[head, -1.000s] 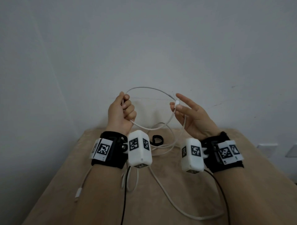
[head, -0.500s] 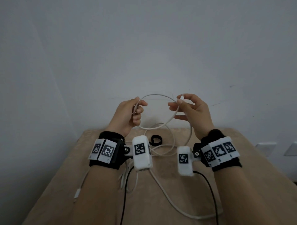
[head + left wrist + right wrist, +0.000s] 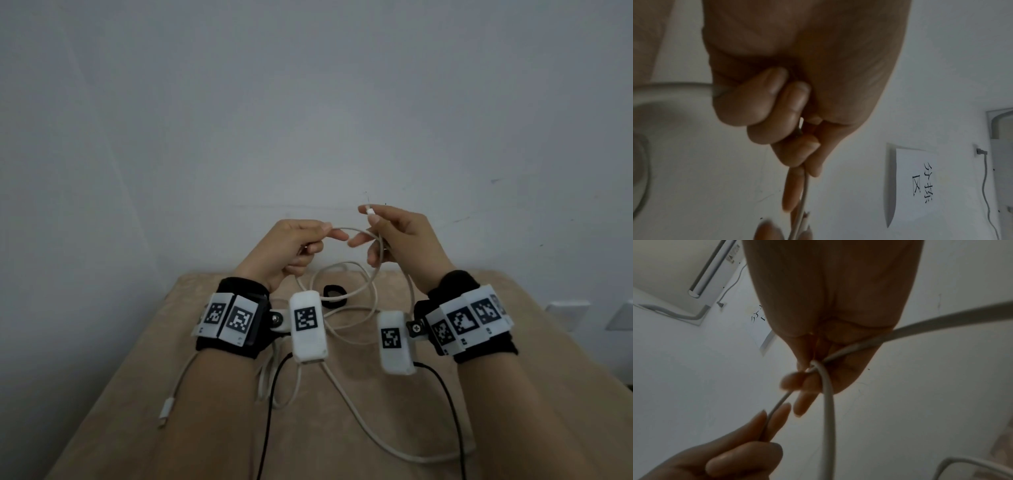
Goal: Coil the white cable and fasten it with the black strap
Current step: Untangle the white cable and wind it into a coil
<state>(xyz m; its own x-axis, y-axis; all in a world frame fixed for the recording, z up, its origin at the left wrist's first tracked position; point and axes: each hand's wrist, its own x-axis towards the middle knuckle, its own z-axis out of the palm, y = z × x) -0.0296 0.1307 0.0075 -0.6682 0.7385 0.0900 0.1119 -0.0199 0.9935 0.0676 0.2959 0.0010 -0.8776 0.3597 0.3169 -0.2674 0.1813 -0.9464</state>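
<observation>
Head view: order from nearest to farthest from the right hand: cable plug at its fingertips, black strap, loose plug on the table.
1. Cable plug: held at the right hand's fingertips.
2. Black strap: on the table, below and left.
3. Loose plug: table's near left, farthest.

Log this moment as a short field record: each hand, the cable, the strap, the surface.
left hand: pinches white cable between thumb and forefinger
right hand: holds cable near its connector end
white cable: short span between the hands, loose loops hanging to the table, other plug lying there
black strap: on table, untouched
table: beige top
</observation>
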